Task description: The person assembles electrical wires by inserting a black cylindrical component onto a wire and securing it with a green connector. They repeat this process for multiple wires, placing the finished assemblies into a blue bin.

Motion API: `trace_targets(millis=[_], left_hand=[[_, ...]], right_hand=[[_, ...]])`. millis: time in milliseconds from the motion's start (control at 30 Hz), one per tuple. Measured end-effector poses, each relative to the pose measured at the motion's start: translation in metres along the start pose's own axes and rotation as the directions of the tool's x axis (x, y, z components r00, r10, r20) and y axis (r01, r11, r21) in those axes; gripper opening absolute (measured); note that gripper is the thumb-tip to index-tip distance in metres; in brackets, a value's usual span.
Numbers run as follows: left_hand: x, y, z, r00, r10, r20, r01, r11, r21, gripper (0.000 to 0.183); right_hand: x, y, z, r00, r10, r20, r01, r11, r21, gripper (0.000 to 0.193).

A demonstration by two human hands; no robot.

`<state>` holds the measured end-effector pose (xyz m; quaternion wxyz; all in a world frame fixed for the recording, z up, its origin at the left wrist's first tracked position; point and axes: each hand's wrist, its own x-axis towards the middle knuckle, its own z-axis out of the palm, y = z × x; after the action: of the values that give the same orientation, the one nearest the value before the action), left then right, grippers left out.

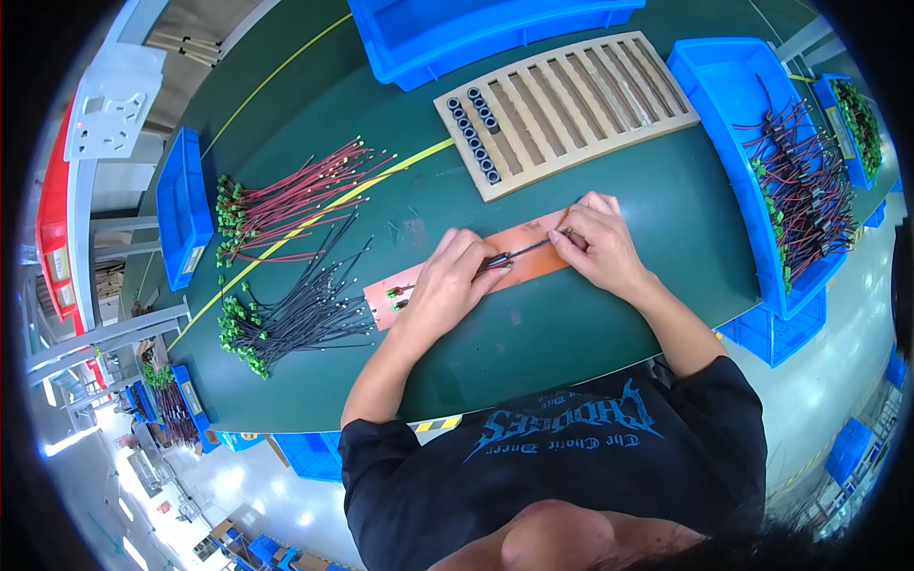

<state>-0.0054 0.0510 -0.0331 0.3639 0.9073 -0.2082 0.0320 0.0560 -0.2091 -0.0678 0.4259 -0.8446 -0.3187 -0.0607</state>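
Observation:
A long copper-coloured board [535, 265] lies slanted on the green table in front of me. Two thin wires with green connectors [394, 298] at one end rest along it, the connectors near its left end. My left hand [451, 282] is closed, thumb and fingers pinching the wires beside a black cylindrical part [498, 260]. From that part a dark wire [533, 247] runs right, and my right hand [604, 245] pinches its far end. The fingertips hide the wire ends.
Red wires [300, 195] and black wires [309, 300] with green connectors lie in bundles at left. A slotted wooden rack [571, 114] holds several black rings. Blue bins [795, 276] stand at right, back [419, 62] and left [186, 209]; the right one holds finished-looking wire bundles [804, 190].

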Motion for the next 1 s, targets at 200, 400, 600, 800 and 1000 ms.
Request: trace_targets(millis=[200,400,600,800,1000], left_hand=[[-0.012,-0.003,0.008,0.997,0.060,-0.054,-0.053,0.991,0.125,0.025],[-0.008,-0.008,0.013,0.991,0.103,-0.090,-0.096,0.993,0.073,0.029],[0.059,-0.005,-0.011,0.957,-0.044,0.286,0.146,0.927,-0.345,0.032],[0.104,-0.002,0.004,0.720,-0.136,0.680,0.328,0.931,-0.161,0.015],[0.087,0.005,0.017,0.814,-0.213,0.541,0.346,0.925,-0.156,0.012]], right_hand=[[-0.002,0.001,0.003,0.999,-0.036,-0.004,0.036,0.999,0.015,0.021],[-0.003,0.000,0.000,0.999,0.033,0.008,-0.033,0.999,0.031,0.021],[-0.001,0.003,0.001,1.000,-0.020,-0.007,0.020,1.000,-0.007,0.022],[-0.002,0.005,0.001,1.000,-0.019,-0.013,0.019,0.999,0.033,0.018],[-0.002,0.007,0.003,0.999,-0.023,-0.025,0.026,0.990,0.139,0.011]])
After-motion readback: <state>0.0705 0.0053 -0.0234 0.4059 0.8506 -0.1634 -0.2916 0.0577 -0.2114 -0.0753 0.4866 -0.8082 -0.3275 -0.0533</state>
